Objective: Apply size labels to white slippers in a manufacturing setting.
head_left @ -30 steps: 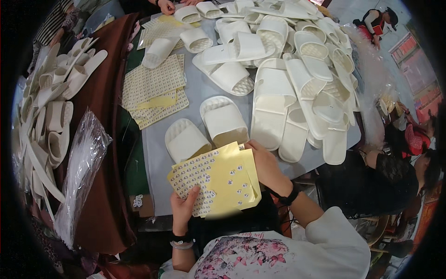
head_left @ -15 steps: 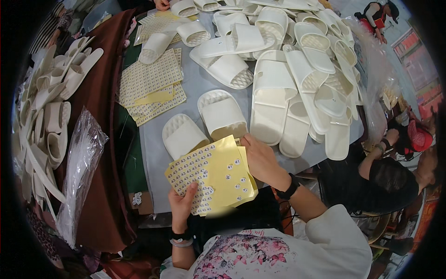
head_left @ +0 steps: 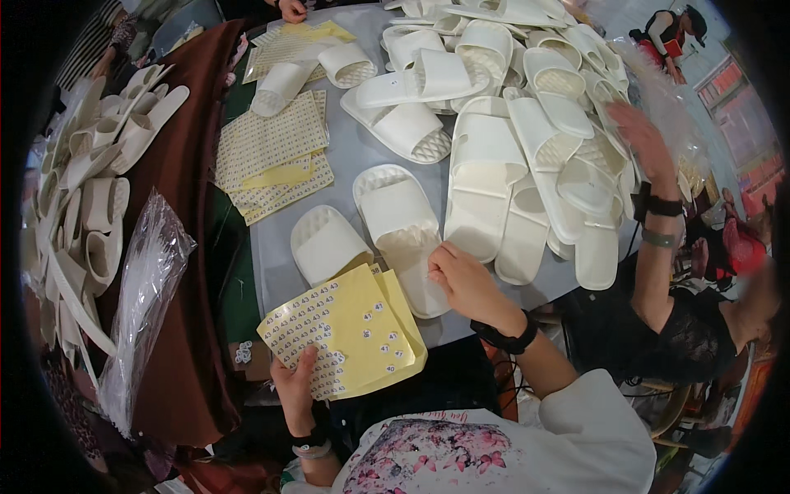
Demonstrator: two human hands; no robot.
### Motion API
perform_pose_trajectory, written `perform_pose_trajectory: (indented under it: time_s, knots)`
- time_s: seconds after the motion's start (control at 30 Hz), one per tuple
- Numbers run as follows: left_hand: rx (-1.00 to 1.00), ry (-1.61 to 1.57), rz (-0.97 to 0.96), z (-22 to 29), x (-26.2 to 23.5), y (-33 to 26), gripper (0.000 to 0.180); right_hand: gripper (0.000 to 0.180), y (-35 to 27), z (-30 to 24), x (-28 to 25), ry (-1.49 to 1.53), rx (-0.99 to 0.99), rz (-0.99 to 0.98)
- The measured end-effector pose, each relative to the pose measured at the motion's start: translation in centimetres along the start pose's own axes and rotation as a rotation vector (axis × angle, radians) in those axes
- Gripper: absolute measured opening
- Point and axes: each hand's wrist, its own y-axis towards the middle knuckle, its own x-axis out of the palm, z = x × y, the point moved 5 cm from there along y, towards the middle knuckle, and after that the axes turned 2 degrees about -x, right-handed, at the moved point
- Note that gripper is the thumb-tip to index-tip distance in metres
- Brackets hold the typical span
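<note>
My left hand [head_left: 294, 385] is closed on the edge of yellow sticker sheets [head_left: 370, 329], its thumb on top. Rows of small round white stickers cover one side of the upper sheet, with a few scattered on its bare part. Just beyond the sheets lies a white slipper [head_left: 397, 206], its heel end toward me. My right hand [head_left: 465, 280] is closed in a pinch beside that slipper's heel end; whatever sits in its fingertips is hidden or too small to make out. A second white slipper [head_left: 329, 247] lies to the left, partly covered by the sheets.
A large heap of white slippers [head_left: 485, 148] fills the table's right and back. More sticker sheets [head_left: 271, 140] lie at the left. Across a brown cloth [head_left: 177, 272] are more slippers [head_left: 99, 206] and a clear plastic bundle [head_left: 148, 305]. A co-worker's hand [head_left: 642, 136] reaches to the heap.
My left hand has shifted left and down with the sheets. My right hand has left them and moved beside the slipper's heel end. A co-worker's arm has risen at the right.
</note>
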Motion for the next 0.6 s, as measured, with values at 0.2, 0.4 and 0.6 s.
perform_pose_trajectory:
  time_s: [0.2,0.4,0.6]
  knots:
    - [-0.02,-0.065,-0.036,0.4,2.5,0.1,0.022,0.007,-0.3,1.3,-0.7,0.275,0.032,-0.074]
    - [-0.03,0.016,-0.079,0.0,4.1,0.6,0.019,0.007,-1.7,-0.3,-1.6,0.331,-0.005,-0.088]
    - [-0.001,0.009,-0.037,0.3,4.2,0.6,0.019,0.012,-2.5,-3.4,0.6,0.017,-0.077,-0.065]
